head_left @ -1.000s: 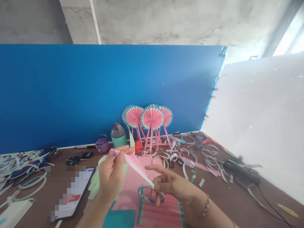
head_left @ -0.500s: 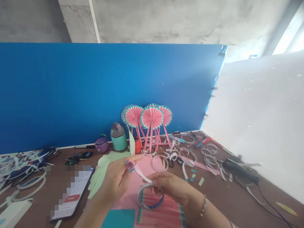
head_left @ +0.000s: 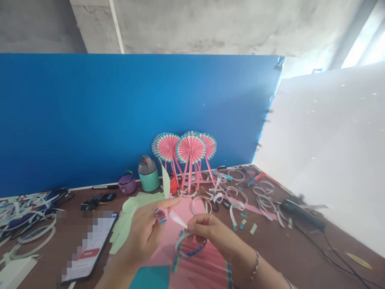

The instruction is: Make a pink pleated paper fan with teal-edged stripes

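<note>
My left hand [head_left: 143, 235] pinches a small pleated pink paper piece [head_left: 161, 215] with blue edges between thumb and fingers. A white tape strip [head_left: 177, 219] runs from that piece down to a tape roll [head_left: 190, 245]. My right hand [head_left: 210, 233] grips the roll, fingers curled over its top rim. Both hands hover just above pink pleated paper sheets [head_left: 207, 267] lying on the brown table [head_left: 300, 257]. A teal sheet [head_left: 150, 277] lies below my left wrist.
Three pink paper fans on sticks [head_left: 187, 149] lean against the blue partition [head_left: 120, 116]. A teal bottle [head_left: 148, 174], a purple container [head_left: 127, 184], a phone [head_left: 90, 249], keys [head_left: 96, 199], a glue gun [head_left: 302, 210] and many curled tape liners [head_left: 240, 196] lie around. White wall at right.
My left hand has dropped and come closer to my right, so the tape strip between the pleated piece and the roll is now much shorter.
</note>
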`<control>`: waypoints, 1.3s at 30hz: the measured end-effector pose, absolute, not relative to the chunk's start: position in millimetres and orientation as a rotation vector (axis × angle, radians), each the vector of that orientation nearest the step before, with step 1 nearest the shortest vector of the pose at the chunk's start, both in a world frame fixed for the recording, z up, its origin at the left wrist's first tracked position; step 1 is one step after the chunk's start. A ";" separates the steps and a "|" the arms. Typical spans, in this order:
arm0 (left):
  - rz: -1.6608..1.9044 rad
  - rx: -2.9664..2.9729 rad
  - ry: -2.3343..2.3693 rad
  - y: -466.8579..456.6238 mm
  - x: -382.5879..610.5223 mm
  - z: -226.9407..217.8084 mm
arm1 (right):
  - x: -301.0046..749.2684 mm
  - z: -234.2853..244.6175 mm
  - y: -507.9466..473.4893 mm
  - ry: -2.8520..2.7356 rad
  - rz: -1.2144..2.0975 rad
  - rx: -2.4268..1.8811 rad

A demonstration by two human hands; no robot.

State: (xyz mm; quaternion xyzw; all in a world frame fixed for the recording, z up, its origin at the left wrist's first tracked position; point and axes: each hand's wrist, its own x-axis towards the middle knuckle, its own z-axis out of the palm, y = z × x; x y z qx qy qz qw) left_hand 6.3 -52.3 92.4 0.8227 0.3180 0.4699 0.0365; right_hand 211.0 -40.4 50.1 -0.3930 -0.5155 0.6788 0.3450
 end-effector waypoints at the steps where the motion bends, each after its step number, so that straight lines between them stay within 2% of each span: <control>1: 1.458 2.527 0.967 -52.4 6.4 91.9 | 211.0 50.6 -40.4 -1.330 1.758 -1.012; 9: 1.636 2.612 0.625 -56.8 11.0 93.7 | 210.2 53.0 -40.9 -1.338 1.701 -0.937; 13: 1.469 2.700 0.562 -62.3 10.6 96.4 | 210.9 53.2 -40.7 -1.365 1.679 -0.891; 20: 1.388 2.724 0.539 -66.6 8.0 95.8 | 211.5 51.2 -39.2 -1.333 1.651 -0.866; 29: 1.409 2.792 0.543 -69.9 13.3 107.0 | 210.3 52.8 -39.9 -1.311 1.678 -0.887; 39: 1.371 3.074 0.400 -85.1 29.2 120.5 | 201.6 43.2 -42.3 -0.981 1.850 -0.875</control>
